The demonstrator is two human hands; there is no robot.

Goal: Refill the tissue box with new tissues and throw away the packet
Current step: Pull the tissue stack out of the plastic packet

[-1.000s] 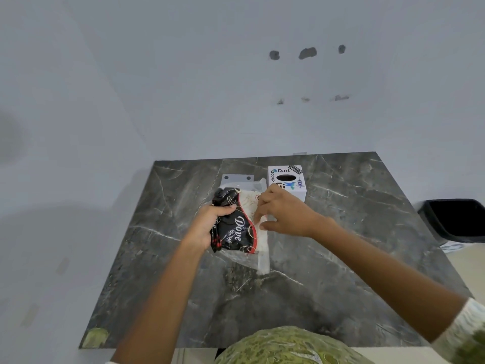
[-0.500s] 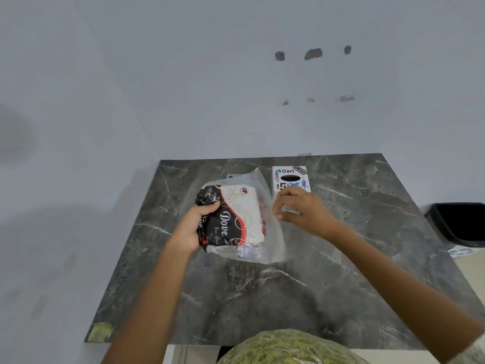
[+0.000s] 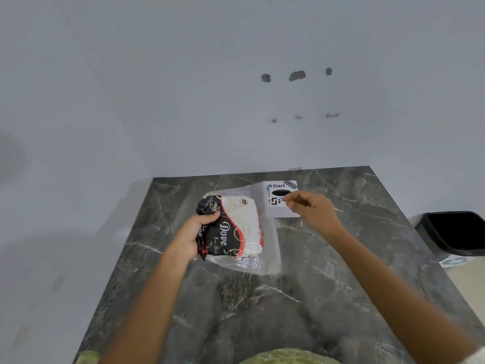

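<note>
Dark marbled desk (image 3: 262, 311), seen from above. Left hand (image 3: 193, 236) clenched on the black end of the tissue packet (image 3: 233, 229), which lies mid-desk with clear wrap spread around it. Right hand (image 3: 312, 208), fingers (image 3: 290, 199) pinched together; whether they hold the wrap cannot be told. Behind them, the white tissue box (image 3: 279, 199). Far right, a black bin (image 3: 456, 232) beside the desk.

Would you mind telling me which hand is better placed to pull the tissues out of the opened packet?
Right. The left hand grips the packet's closed black end, while the right hand hovers by its clear open side, apparently empty.
</note>
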